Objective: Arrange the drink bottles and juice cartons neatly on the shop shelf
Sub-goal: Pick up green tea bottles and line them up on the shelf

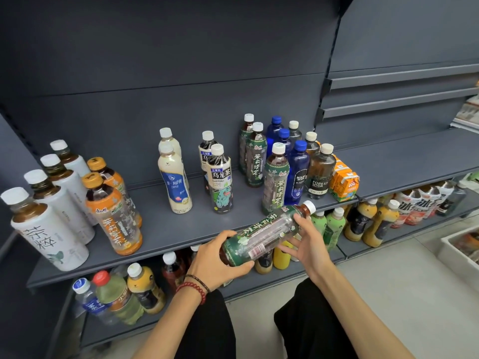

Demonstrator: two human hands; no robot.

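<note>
Gripped at base by left hand (220,259), near neck by right hand (304,244), the green tea bottle (261,235) lies sideways. Judged bound for the matching green-label row (256,161).

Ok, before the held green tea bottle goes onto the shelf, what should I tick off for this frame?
1. Grip: left hand and right hand both hold the green tea bottle: ok.
2. Upright: not ok, it lies tilted, cap to the right.
3. Cap: white cap on: ok.
4. Row: matching bottles stand on the shelf: ok.
5. Free spot in front of them: cannot tell, the held bottle hides it.
</note>
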